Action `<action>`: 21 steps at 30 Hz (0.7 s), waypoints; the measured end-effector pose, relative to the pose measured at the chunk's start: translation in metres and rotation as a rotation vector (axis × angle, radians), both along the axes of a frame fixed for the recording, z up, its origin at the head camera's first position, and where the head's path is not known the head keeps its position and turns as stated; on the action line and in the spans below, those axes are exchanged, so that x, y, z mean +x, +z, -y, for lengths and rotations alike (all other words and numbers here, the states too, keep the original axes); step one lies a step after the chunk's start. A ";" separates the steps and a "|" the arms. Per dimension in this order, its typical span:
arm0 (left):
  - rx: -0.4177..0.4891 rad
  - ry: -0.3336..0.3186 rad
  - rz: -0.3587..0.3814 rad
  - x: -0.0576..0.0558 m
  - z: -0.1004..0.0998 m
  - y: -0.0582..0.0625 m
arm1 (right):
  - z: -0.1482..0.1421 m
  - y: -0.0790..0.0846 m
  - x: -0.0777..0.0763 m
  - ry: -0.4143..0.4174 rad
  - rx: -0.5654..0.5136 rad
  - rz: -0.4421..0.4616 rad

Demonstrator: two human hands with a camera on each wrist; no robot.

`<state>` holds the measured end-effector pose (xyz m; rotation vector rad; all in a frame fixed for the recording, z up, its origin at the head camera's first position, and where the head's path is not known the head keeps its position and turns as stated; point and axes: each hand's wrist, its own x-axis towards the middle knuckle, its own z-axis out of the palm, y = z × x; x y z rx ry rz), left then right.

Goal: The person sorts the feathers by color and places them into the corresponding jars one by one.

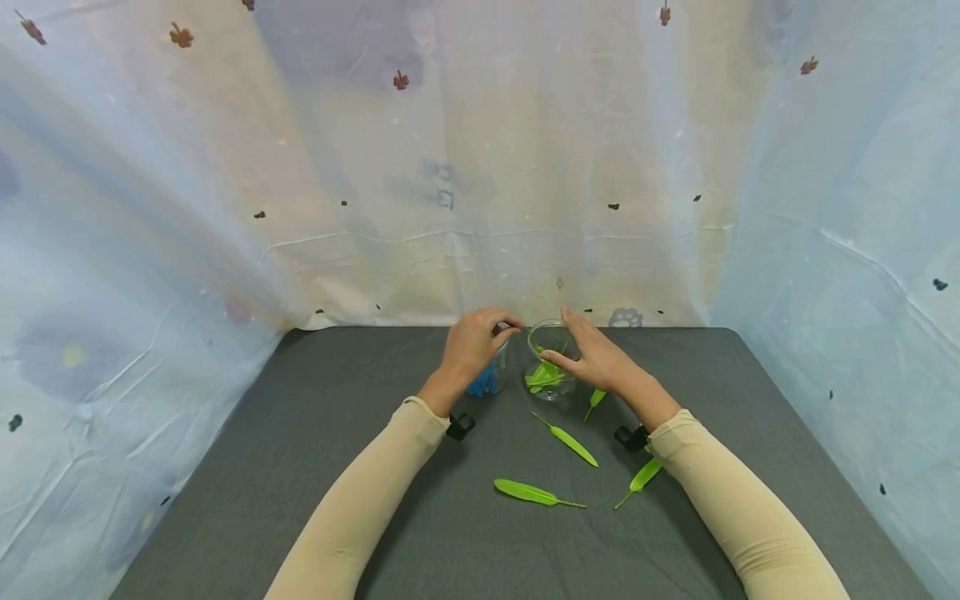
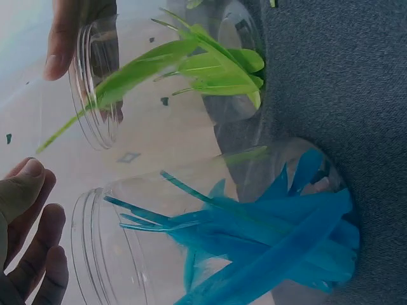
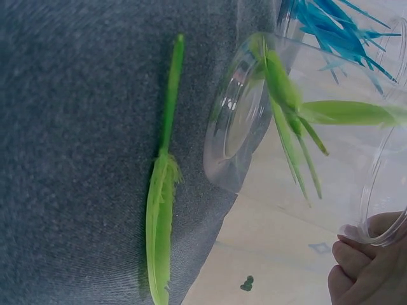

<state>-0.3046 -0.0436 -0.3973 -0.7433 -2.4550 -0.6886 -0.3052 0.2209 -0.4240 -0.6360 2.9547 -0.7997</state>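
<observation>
A clear plastic jar (image 1: 568, 388) holds several green feathers, most lying near its bottom. One green feather (image 2: 137, 73) leans inside it, with its quill sticking out past the rim. My left hand (image 1: 471, 346) is by that quill; its thumb and index fingertip lie just short of the quill's tip, the other fingers loosely bent. With thumb and fingers around the mouth, my right hand (image 1: 603, 360) holds the jar. Beside it on the left, partly behind my left hand, stands a second clear jar (image 2: 95, 248) with blue feathers (image 2: 267, 235) inside.
Loose green feathers lie on the dark grey cloth: one in the middle (image 1: 573, 444), one nearer the front (image 1: 528, 492), one by the right sleeve (image 1: 643, 477) and one close to the jar (image 1: 596, 400). A patterned curtain (image 1: 495, 167) hangs behind the table.
</observation>
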 end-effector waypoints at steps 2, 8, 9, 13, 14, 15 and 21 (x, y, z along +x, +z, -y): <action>-0.002 0.004 0.013 0.001 0.001 -0.002 | 0.000 0.000 0.000 -0.002 0.007 0.000; 0.022 0.005 0.023 0.003 0.004 -0.004 | 0.000 0.001 -0.001 -0.007 0.018 -0.008; 0.023 0.005 0.023 0.003 0.004 -0.004 | 0.000 0.001 -0.001 -0.007 0.017 -0.010; 0.028 0.005 0.027 0.003 0.005 -0.004 | 0.000 0.001 -0.001 -0.003 0.009 -0.010; 0.033 0.002 0.030 0.003 0.005 -0.004 | 0.000 0.001 -0.001 -0.003 0.010 -0.012; 0.038 -0.003 0.032 0.003 0.004 -0.004 | 0.000 0.001 -0.002 -0.003 0.013 -0.013; 0.025 -0.012 0.065 0.001 0.000 -0.004 | 0.001 0.000 -0.001 0.002 0.000 -0.008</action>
